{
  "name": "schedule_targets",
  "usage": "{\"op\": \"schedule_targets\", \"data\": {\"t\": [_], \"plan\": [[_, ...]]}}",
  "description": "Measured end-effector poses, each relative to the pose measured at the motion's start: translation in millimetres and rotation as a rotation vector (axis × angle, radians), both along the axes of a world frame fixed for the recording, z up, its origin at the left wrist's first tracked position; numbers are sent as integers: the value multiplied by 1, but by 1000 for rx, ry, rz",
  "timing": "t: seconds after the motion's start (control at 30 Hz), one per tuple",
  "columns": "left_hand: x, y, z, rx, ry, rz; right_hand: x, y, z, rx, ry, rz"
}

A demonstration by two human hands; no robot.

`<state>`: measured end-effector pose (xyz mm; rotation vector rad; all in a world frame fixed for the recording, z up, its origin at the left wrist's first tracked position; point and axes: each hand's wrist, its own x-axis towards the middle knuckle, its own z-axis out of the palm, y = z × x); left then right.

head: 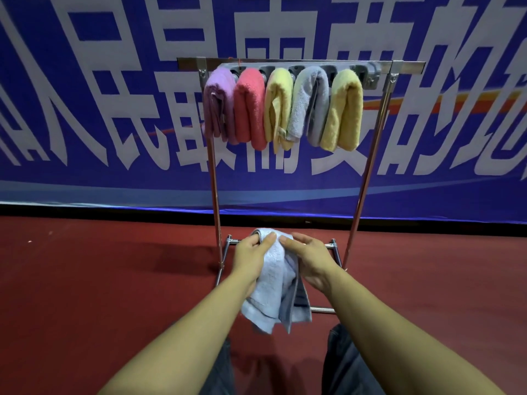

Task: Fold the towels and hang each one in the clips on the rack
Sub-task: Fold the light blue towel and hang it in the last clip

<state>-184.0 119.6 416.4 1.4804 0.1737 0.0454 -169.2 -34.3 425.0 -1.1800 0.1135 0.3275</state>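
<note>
This looks like an indoor sports hall or event venue, not a home: the floor [85,280] is a broad, dark red, smooth surface like court flooring, and a very large blue banner [85,109] with huge white printed characters and an orange stripe covers the whole back wall down to a black strip at its foot. A freestanding metal rack [214,181] stands directly on this floor before the banner, with a grey clip bar [370,70] holding 5 folded towels [343,109], a staged setup with no household furniture around it.
</note>
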Motion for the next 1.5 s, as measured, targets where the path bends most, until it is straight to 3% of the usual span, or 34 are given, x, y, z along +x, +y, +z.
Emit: {"op": "schedule_targets", "data": {"t": [0.13,0.2,0.37,0.57,0.63,0.87,1.1,1.3,1.5], "plan": [[-1,1,0,-77,37,-3,-8,8,0,65,-3,-1],[-1,4,-1,-50,29,11,-8,7,1,-99,-68,-51],[4,36,-4,72,-10,92,7,-27,4,-741,-340,-187],[10,93,-5,161,-3,154,16,-95,4,-1097,-326,-251],[14,108,-7,166,0,180,20,-108,1,-1076,-281,-285],[31,121,-11,75,67,232,23,-114,5,-587,-113,-368],[33,117,7,-25,64,198,21,-107,26,-259,-65,-226],[40,125,18,-2,3,270,30,-105,47,-410,-215,-363],[43,125,37,41,-4,322,37,-110,63,-1005,-337,-319]]}}
